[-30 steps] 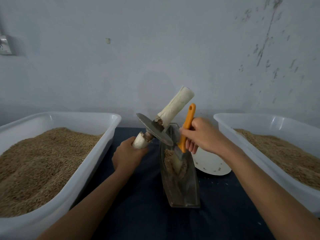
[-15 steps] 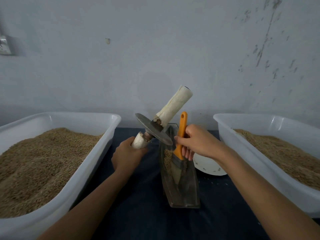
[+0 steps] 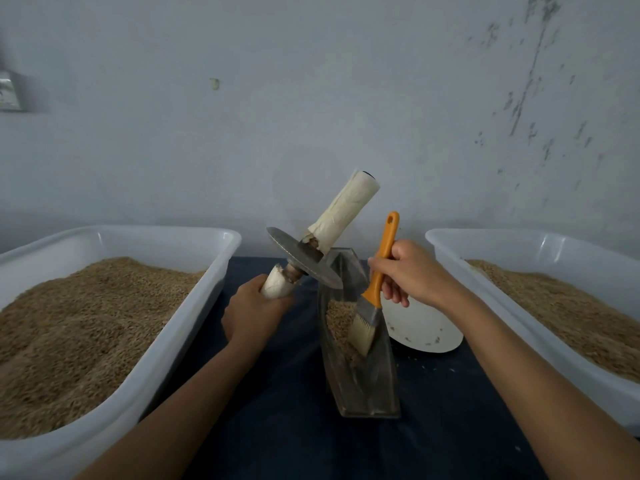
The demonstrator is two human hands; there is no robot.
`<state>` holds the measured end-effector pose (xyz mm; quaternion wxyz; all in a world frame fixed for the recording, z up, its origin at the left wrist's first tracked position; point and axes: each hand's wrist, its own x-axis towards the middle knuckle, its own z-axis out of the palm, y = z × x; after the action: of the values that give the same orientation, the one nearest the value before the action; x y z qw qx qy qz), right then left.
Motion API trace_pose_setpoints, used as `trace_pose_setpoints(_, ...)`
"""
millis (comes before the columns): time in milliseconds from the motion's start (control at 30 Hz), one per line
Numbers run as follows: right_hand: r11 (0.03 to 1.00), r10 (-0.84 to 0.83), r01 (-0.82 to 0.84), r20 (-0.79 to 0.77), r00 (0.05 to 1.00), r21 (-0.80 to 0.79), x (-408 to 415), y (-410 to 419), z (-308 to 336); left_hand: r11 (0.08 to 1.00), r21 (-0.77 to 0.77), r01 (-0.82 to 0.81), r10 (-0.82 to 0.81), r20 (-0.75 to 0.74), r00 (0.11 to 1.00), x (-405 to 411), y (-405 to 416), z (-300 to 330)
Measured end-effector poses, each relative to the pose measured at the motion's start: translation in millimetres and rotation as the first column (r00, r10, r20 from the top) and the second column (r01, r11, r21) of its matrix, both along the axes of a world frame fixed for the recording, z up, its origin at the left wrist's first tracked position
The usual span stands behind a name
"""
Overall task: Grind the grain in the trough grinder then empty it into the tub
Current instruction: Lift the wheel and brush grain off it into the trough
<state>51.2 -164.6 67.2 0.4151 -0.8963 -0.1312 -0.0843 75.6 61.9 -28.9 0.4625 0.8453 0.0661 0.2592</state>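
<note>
A pale grey-blue wall (image 3: 311, 98) fills the upper frame, with dark streaked stains (image 3: 530, 81) at upper right and a switch plate (image 3: 8, 91) at far left. Dim light; a dark blue desk (image 3: 284, 427) below.

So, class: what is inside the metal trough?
Inside the trough lies a heap of grain, with the bristles of the orange-handled brush pressed into it. The brush covers the grain beneath it, and the trough floor under the heap is hidden.

The metal trough (image 3: 360, 368) stands between my two white tubs (image 3: 194, 271), grain (image 3: 341, 323) heaped inside; I hold its disc wheel (image 3: 303, 258) tilted above it.
</note>
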Motion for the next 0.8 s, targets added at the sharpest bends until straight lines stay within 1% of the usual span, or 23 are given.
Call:
trace_pose_setpoints(33, 0.998, -0.048, 0.046, 0.026, 0.999, 0.039, 1.2, -2.6, 1.6, 1.0, -0.001, 0.002, -0.002, -0.001, 1.0, -0.3, 0.0, 0.2)
trace_pose_setpoints(100, 0.972, -0.17, 0.155, 0.07, 0.983, 0.178, 4.3, -10.4, 5.5, 1.0, 0.006, 0.005, -0.005, -0.006, 1.0, -1.0, -0.2, 0.9)
trace_pose_setpoints(167, 0.929, -0.256, 0.226, 0.068, 0.964, 0.292, 6.8, -17.8, 7.0, 1.0, 0.022, 0.002, -0.002, -0.014, 1.0, -1.5, -1.0, 1.4)
trace_pose_setpoints(200, 0.921, -0.271, 0.244, 0.049, 0.961, 0.303, 7.8, -20.3, 6.5, 1.0, 0.03, -0.003, 0.003, -0.017, 1.0, -1.8, -1.4, 1.7)
trace_pose_setpoints(333, 0.928, -0.286, 0.291, -0.054, 0.957, 0.233, 12.4, -26.2, -1.1, 0.998, 0.055, 0.006, -0.005, -0.02, 1.0, -3.7, -1.9, 2.2)
trace_pose_setpoints(367, 0.918, -0.319, 0.32, -0.046, 0.947, 0.235, 14.3, -28.4, -2.1, 0.998, 0.055, 0.012, -0.011, -0.022, 1.0, -4.0, -2.0, 2.3)
trace_pose_setpoints(433, 0.888, -0.41, 0.392, 0.027, 0.912, 0.242, 18.4, -33.4, -2.6, 0.998, 0.062, 0.021, -0.019, -0.026, 0.999, -4.4, -2.1, 2.3)
trace_pose_setpoints(500, 0.868, -0.456, 0.418, 0.095, 0.885, 0.269, 20.4, -36.4, -1.3, 0.997, 0.077, 0.022, -0.02, -0.024, 1.0, -4.2, -2.4, 1.8)
trace_pose_setpoints(567, 0.877, -0.413, 0.368, 0.093, 0.906, 0.309, 20.5, -35.5, -1.3, 0.996, 0.091, 0.022, -0.02, -0.022, 1.0, -3.8, -2.4, 1.3)
trace_pose_setpoints(633, 0.9, -0.354, 0.324, 0.053, 0.934, 0.293, 21.1, -34.2, -2.7, 0.995, 0.095, 0.023, -0.021, -0.022, 1.0, -3.8, -2.4, 1.2)
trace_pose_setpoints(700, 0.897, -0.372, 0.348, 0.04, 0.927, 0.273, 21.6, -38.0, -0.8, 0.995, 0.1, 0.024, -0.021, -0.026, 0.999, -4.3, -2.8, 1.9)
trace_pose_setpoints(733, 0.884, -0.399, 0.367, 0.055, 0.915, 0.29, 21.1, -42.2, 1.7, 0.994, 0.104, 0.023, -0.021, -0.028, 0.999, -4.8, -3.1, 2.5)
trace_pose_setpoints(800, 0.852, -0.43, 0.358, 0.121, 0.895, 0.383, 17.7, -51.2, 8.3, 0.993, 0.114, 0.026, -0.023, -0.032, 0.999, -5.8, -3.3, 3.0)
